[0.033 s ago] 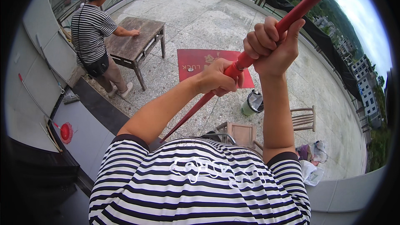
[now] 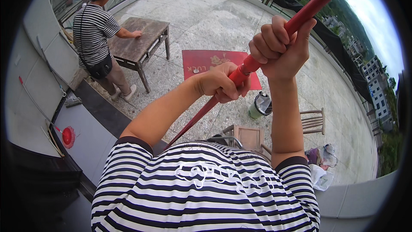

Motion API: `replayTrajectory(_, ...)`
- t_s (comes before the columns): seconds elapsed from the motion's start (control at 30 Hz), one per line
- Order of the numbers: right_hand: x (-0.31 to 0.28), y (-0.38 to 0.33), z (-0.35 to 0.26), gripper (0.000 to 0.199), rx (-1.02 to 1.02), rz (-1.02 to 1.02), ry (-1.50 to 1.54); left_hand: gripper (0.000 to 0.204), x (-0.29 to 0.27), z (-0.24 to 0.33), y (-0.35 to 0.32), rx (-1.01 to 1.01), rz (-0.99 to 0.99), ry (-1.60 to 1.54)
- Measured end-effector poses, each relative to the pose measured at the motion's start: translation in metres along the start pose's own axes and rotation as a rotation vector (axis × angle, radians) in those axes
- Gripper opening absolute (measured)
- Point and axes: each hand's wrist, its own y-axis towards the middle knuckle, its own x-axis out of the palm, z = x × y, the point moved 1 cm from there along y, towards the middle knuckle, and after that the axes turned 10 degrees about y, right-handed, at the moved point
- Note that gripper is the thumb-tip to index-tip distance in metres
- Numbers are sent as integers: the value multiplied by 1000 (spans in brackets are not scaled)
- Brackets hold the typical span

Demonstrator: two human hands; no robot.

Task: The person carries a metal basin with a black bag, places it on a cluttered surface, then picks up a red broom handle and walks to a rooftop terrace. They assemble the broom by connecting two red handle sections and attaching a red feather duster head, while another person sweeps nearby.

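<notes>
Red pole [image 2: 250, 64], and both hands are on it! It cuts slantwise across the space before the chest, from low on the wearer's left, by the shirt [image 2: 189, 189], up to the far right, where its top runs out of sight. How far the low end goes past the shirt, I can't tell.

Left hand [image 2: 223, 83] sits lower, fingers and thumb wrapped round the thinner stretch. Right hand [image 2: 281, 48] has the thicker upper length, fingers curled snugly over it, thumb lying up along the shaft. Between them, look, there's the joint [image 2: 246, 69], right on the pole's long axis! It lies just up and right of the left hand's grip, and down and left of the right palm; the left is the nearer by a whisker.

Beneath the grip, a red mat [image 2: 195, 66] spreads on the floor [image 2: 206, 25], a bin [image 2: 261, 108] close by. Over to the left, well apart, a co-worker [image 2: 96, 30] rests a hand on the table [image 2: 150, 28].
</notes>
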Motion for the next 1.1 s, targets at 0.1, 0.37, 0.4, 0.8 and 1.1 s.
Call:
replayTrajectory(0.1,-4,6,-9,59,138,-230,138,29,6,-2,6,12,-65,-93)
replayTrajectory(0.37,3,11,3,62,-61,439,-268,21,33,-26,40,473,1229,1095)
replayTrajectory(0.4,4,12,1,63,-77,448,-329,18,31,-27,39,480,1255,1068)
replayTrajectory(0.8,10,23,2,63,-139,477,-344,19,13,11,14,170,561,553)
replayTrajectory(1.1,27,19,2,62,-1,208,-55,25,1,19,-16,-21,-138,-82)
